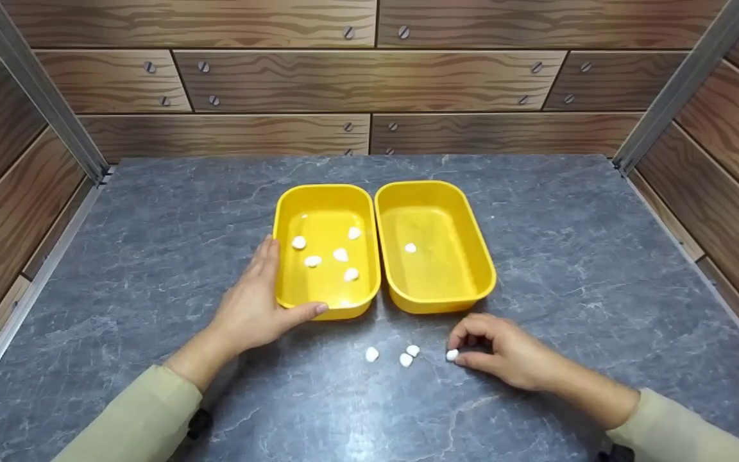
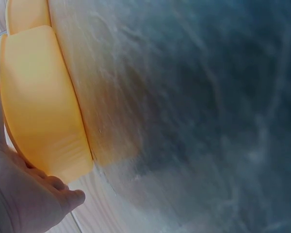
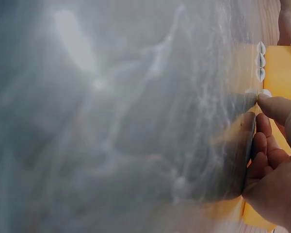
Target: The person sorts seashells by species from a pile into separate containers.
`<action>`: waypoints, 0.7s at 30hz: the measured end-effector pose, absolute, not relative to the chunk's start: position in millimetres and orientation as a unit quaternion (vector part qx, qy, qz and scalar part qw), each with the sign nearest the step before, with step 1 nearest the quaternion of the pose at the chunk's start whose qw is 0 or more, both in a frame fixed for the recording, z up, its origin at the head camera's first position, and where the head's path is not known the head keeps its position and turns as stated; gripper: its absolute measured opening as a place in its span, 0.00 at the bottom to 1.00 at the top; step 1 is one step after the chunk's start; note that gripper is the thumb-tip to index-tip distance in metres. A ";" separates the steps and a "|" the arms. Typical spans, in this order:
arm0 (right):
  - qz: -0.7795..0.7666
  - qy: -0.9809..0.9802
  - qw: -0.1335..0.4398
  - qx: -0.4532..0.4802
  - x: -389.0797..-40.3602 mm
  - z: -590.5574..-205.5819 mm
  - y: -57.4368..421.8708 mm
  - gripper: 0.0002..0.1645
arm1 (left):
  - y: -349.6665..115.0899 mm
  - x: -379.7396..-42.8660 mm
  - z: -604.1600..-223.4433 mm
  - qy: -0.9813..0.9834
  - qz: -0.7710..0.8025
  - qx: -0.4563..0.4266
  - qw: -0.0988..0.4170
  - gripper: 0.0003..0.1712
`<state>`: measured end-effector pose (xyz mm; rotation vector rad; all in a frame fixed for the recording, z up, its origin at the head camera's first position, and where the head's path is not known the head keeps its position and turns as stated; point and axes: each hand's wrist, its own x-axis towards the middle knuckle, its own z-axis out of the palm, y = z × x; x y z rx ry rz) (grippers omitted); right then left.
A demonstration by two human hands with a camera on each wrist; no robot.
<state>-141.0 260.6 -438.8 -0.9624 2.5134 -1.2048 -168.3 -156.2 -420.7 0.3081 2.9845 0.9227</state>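
My right hand point(image 1: 514, 353) pinches a small white pebble point(image 1: 452, 355) between thumb and forefinger, low over the table in front of the right yellow bin point(image 1: 484, 256). Three more white pebbles lie to its left, among them a single pebble point(image 1: 372, 354) and a touching pair. With straight fingers along the left wall and the thumb at the front rim, my left hand point(image 1: 254, 308) rests against the left yellow bin point(image 1: 324, 188). Several white pebbles lie scattered on that bin's floor, one of them a pebble point(image 1: 340, 255) near the middle. The right bin holds one pebble point(image 1: 410, 248).
Both bins stand side by side on a grey marbled tabletop point(image 1: 170, 244). A wood-patterned wall point(image 1: 369, 80) closes off the back, and metal posts, such as the left post point(image 1: 42, 90), rise at the rear corners.
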 end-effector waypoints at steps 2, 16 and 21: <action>-0.410 0.847 0.101 -0.322 -140.0 -438.4 261.4 0.07 | -156.1 -168.0 -420.7 0.951 0.294 0.098 0.002 0.82; -0.400 0.857 0.124 -0.300 -138.7 -436.6 262.7 0.06 | -156.7 -167.8 -420.2 0.950 0.296 0.099 0.005 0.82; -0.420 0.847 0.143 -0.293 -138.5 -431.5 261.7 0.05 | -156.7 -167.9 -420.4 0.950 0.297 0.102 0.002 0.82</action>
